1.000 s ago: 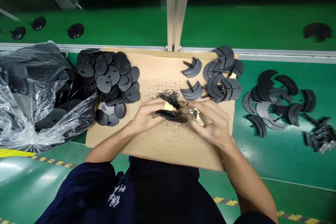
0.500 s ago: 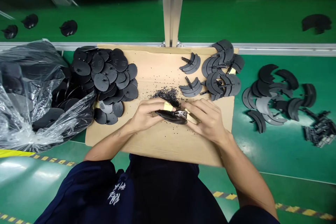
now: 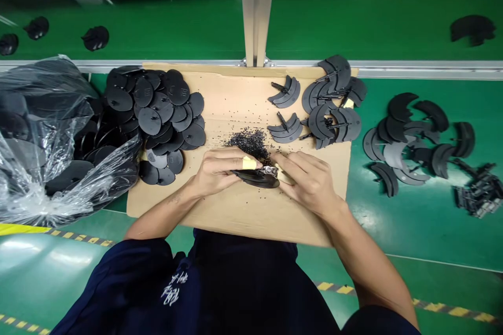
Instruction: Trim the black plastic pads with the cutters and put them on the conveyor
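Between my hands, low over the cardboard sheet (image 3: 236,214), is a black round plastic disc (image 3: 257,179), tilted nearly edge-on. My left hand (image 3: 218,170) is closed on its left side; yellow tape wraps one finger. At the disc's right edge my right hand (image 3: 310,178) is closed, its thumb and fingertips pinched by a small shiny part (image 3: 270,170). Whether that part belongs to the disc, or a tiny piece is in the fingers, I cannot make out. Just beyond my fingers lies a scattered pile of tiny black pieces (image 3: 249,142).
Many black discs (image 3: 157,110) are heaped on the left, beside a clear plastic bag (image 3: 58,146) holding more. Crescent-shaped black parts (image 3: 330,104) sit at the cardboard's right and on the green table (image 3: 369,241). Small dark clips (image 3: 479,191) lie far right. A metal post (image 3: 257,10) stands behind.
The disc has tilted slightly, showing a little more of its face. Both hands keep nearly the same grip and place; the whole view has shifted slightly.
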{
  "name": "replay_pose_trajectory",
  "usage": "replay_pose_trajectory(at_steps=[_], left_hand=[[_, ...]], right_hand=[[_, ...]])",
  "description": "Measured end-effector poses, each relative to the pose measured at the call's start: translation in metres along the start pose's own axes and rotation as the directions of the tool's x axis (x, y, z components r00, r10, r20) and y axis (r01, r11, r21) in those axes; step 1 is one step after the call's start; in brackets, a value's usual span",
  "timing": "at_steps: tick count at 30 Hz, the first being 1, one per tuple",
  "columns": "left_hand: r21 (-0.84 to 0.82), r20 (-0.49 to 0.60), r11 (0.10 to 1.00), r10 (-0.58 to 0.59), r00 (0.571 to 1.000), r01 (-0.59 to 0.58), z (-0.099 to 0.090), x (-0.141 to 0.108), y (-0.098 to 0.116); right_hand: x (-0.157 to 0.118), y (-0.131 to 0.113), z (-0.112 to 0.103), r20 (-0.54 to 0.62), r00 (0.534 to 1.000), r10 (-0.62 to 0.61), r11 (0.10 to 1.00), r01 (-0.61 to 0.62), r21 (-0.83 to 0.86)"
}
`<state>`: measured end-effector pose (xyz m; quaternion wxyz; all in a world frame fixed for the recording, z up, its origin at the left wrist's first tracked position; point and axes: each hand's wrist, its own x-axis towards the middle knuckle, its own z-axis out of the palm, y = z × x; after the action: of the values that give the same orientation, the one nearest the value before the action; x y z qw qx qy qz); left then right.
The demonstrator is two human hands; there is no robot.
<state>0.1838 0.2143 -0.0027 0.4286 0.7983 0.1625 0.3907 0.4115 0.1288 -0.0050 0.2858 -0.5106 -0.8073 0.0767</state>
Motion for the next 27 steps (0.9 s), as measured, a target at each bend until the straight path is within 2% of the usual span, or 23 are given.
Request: replay_pose_trajectory(at_steps=[10, 12, 14, 17, 19, 21, 23, 25, 27], left_hand=[[-0.028, 0.023, 0.998, 0.048, 0.999, -0.047, -0.001, -0.002, 0.000], [-0.025, 0.023, 0.999, 0.037, 0.999, -0.037, -0.001, -0.002, -0.001], [-0.024, 0.044, 0.999, 0.029, 0.999, -0.028, -0.002, -0.001, -0.002], [-0.020, 0.142, 0.999, 0.034, 0.989, -0.031, -0.006, 0.002, -0.001], [0.023, 0.224, 1.000, -0.001, 0.975, -0.004, -0.011, 0.004, 0.002], [0.112, 0.254, 0.991, -0.096, 0.962, 0.070, -0.019, 0.007, 0.008], [0.195, 0.215, 0.971, -0.182, 0.959, 0.141, -0.031, 0.012, 0.013], [0.246, 0.152, 0.956, -0.203, 0.967, 0.161, -0.046, 0.022, 0.015], [0.320, 0.088, 0.937, -0.175, 0.981, 0.139, -0.067, 0.040, 0.010]], right_hand=[[0.001, -0.004, -0.003, 0.022, 0.999, -0.024, 0.998, 0.026, -0.053], [0.000, -0.004, -0.001, 0.013, 1.000, -0.007, 1.000, 0.007, 0.005], [0.001, -0.003, 0.002, 0.012, 1.000, 0.012, 0.991, -0.013, 0.135], [0.002, -0.001, 0.005, 0.023, 0.999, 0.038, 0.947, -0.044, 0.318], [0.002, 0.002, 0.005, 0.020, 0.997, 0.069, 0.938, -0.072, 0.339], [0.003, 0.005, 0.001, 0.003, 0.995, 0.103, 0.962, -0.100, 0.254], [0.004, 0.008, -0.002, -0.014, 0.994, 0.104, 0.992, -0.102, 0.075], [0.006, 0.011, -0.004, -0.017, 0.997, 0.072, 0.989, -0.073, -0.128], [0.009, 0.014, -0.003, -0.020, 1.000, 0.005, 0.975, -0.010, -0.223]])
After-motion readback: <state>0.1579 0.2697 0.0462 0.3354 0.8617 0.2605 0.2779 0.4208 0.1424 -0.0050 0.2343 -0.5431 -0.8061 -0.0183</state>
